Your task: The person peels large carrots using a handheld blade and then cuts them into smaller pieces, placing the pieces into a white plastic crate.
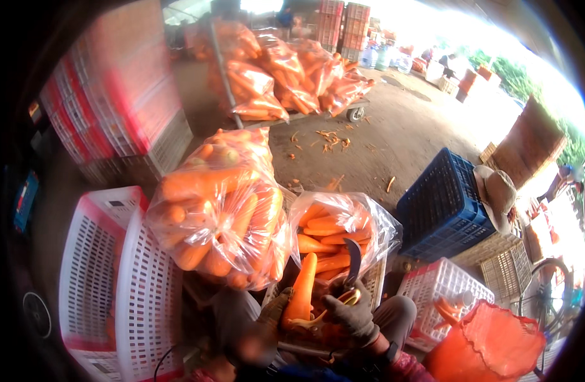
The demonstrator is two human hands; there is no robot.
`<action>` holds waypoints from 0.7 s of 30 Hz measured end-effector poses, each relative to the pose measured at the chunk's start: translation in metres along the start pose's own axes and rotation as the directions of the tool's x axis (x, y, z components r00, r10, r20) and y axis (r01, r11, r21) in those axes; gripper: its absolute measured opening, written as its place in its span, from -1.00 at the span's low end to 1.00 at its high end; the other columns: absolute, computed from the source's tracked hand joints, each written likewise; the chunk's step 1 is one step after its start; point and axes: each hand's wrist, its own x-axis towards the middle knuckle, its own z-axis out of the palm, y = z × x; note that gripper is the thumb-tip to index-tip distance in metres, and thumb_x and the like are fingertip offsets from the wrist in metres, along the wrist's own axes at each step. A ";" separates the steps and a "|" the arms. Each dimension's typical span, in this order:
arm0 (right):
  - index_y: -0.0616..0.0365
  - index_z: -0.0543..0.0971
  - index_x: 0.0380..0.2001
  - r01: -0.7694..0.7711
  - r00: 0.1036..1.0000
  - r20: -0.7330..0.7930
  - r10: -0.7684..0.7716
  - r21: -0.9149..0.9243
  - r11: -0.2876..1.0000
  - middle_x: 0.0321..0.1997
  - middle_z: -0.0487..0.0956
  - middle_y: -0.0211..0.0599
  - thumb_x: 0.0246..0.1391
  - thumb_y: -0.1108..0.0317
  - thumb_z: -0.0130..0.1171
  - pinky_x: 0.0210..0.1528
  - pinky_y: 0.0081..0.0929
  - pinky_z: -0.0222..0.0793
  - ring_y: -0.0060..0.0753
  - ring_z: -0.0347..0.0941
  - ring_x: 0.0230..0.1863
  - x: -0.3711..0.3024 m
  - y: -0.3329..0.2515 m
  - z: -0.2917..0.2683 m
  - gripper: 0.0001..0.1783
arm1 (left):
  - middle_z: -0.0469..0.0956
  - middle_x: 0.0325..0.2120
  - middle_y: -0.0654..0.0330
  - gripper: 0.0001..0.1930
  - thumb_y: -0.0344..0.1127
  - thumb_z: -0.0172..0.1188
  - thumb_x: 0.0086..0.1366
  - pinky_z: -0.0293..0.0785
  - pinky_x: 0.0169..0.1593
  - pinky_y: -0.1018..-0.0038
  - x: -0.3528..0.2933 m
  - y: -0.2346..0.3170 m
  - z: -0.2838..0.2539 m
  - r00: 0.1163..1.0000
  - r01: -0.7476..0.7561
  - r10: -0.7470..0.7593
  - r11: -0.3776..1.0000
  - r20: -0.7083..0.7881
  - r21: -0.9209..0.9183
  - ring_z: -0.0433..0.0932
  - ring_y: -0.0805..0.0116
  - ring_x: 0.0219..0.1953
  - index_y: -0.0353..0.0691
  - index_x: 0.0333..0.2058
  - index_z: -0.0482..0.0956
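An upright peeled carrot (303,290) is gripped low down by my left hand (276,310), whose glove is dark. My right hand (355,313), gloved too, is closed around a curved knife (354,260) with a dark blade pointing up. Something yellowish shows at its grip; whether that is the handle I cannot tell. Both hands are over a crate between my knees. Just beyond them, an open clear bag (343,219) of carrots lies in the crate. A full clear bag of carrots (222,216) stands to the left, close to my left hand.
White-and-pink crates (149,299) stand at left, under a tall crate stack (123,83). A cart (295,116) bears several carrot bags ahead. At right are a blue crate (442,204), a hat (496,194), a white crate (442,296) and a red sack (486,344). Peelings (330,140) litter the floor.
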 end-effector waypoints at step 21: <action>0.19 0.44 -0.36 -0.011 0.981 0.191 0.027 -0.083 0.996 -0.51 0.43 -0.49 -0.13 0.43 0.25 -0.41 -0.67 0.32 -0.67 0.35 -0.44 0.031 0.004 -0.012 -0.76 | 0.42 -0.08 0.12 -0.58 -0.14 -0.04 0.33 0.38 0.04 0.39 -0.004 0.004 -0.014 0.983 0.166 -0.149 0.969 0.105 -0.185 0.43 0.32 -0.07 -0.27 0.06 0.27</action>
